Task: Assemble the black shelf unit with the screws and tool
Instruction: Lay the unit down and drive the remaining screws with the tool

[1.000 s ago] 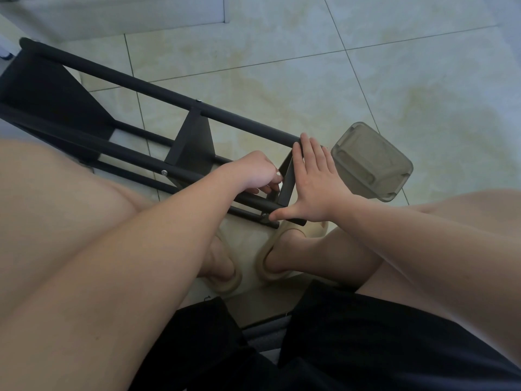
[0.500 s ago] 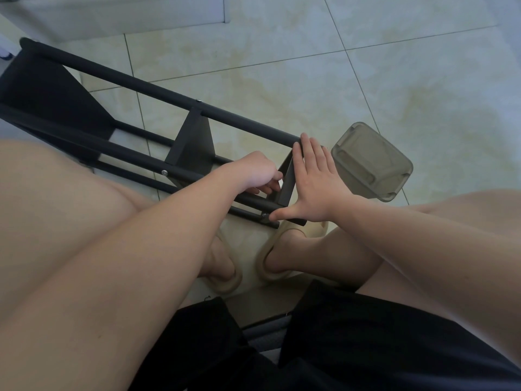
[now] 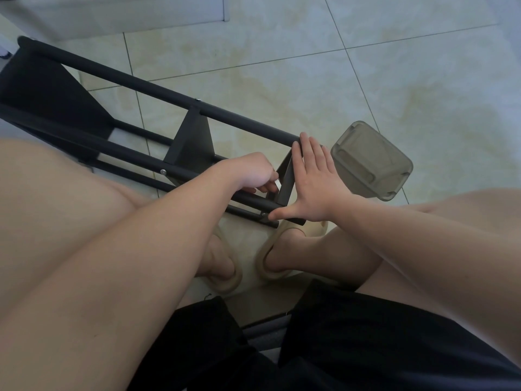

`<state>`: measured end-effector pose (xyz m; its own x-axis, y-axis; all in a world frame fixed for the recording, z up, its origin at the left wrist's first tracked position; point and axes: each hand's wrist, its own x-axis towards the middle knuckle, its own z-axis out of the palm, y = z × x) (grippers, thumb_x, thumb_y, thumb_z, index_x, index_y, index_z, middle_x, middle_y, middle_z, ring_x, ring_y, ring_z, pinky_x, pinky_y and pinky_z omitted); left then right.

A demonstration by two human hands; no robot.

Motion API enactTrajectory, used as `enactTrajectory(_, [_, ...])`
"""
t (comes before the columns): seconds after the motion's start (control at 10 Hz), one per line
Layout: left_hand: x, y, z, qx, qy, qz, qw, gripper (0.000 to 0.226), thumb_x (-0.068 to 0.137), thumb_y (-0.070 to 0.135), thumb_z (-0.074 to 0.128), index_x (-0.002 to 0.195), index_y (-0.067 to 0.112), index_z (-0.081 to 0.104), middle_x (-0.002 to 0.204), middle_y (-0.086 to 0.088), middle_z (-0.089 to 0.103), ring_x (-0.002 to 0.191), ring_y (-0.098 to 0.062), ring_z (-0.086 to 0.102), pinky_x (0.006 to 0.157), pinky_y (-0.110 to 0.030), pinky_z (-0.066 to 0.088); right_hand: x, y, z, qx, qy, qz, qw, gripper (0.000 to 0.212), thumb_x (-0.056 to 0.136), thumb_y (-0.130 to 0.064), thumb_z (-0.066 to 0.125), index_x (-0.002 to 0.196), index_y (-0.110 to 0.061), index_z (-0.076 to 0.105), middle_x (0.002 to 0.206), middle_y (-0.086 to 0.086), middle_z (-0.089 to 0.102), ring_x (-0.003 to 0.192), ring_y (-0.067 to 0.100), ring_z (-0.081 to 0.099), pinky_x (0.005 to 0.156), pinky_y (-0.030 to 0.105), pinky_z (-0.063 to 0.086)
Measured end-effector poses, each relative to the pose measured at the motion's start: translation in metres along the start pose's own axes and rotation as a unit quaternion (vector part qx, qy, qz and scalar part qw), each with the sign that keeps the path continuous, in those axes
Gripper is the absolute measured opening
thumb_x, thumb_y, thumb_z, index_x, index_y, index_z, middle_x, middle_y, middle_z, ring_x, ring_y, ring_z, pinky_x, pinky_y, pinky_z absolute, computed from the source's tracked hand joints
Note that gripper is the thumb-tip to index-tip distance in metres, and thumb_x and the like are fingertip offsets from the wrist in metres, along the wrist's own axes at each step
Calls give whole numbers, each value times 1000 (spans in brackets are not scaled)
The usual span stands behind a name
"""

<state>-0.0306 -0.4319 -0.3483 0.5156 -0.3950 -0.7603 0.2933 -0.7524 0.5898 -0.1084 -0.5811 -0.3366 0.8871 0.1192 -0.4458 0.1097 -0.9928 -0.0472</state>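
Nothing has shifted: black shelf unit [image 3: 194, 142] lies on the floor [image 3: 394, 80], long axis far-left to near-right. Right grip [image 3: 313, 187] presses spread flat on its end panel [image 3: 286, 182]; left grip [image 3: 253, 176] curls just left of the panel, nearer the joint, contents hidden.

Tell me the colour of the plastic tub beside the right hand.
Translucent smoky grey; the tub shows best in the head view.

Change over the last second: none discernible | left hand [image 3: 251, 173]: same spot at the black shelf unit's [image 3: 239, 119] end panel [image 3: 287, 179], fingers [image 3: 265, 189] curled as before, whatever they hold hidden | right hand [image 3: 315, 182]: flat against that panel, no shift | unit on the floor [image 3: 282, 52]: unmoved
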Motion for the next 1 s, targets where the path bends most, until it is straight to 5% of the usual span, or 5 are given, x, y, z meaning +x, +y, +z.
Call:
enactTrajectory(0.3, [1, -11, -13, 38, -39, 23, 998, 23, 103, 21, 52, 87, 19, 68, 67, 17, 73, 77, -8, 65, 75, -28, 49, 1, 0, 1, 0, 1, 1, 1000, 160, 44, -107, 25, 157, 0, -14, 164, 21, -25, 152, 36, -23, 125, 51, -8])
enactTrajectory(0.7, [4, -17, -18, 153, -70, 73, 983, 22, 100, 20, 57, 82, 23, 70, 81, 13, 76, 82, -9, 65, 77, -26, 47, 1, 0, 0, -4, -3, 1, 1000, 160, 45, -107, 24, 157, 0, -16, 163, 21, -28, 152, 36, -25, 124, 52, -9])
enactTrajectory(1.0, [2, -14, -20, 256, -80, 73, 961, 12, 98, 25, 60, 90, 28, 68, 83, 16, 59, 78, -5, 51, 79, -31, 37, 0, 0, -1, -3, -5, 2, 1000, 159, 47, -106, 28, 156, 0, -17, 163, 20, -28, 151, 35, -26, 124, 51, -9])
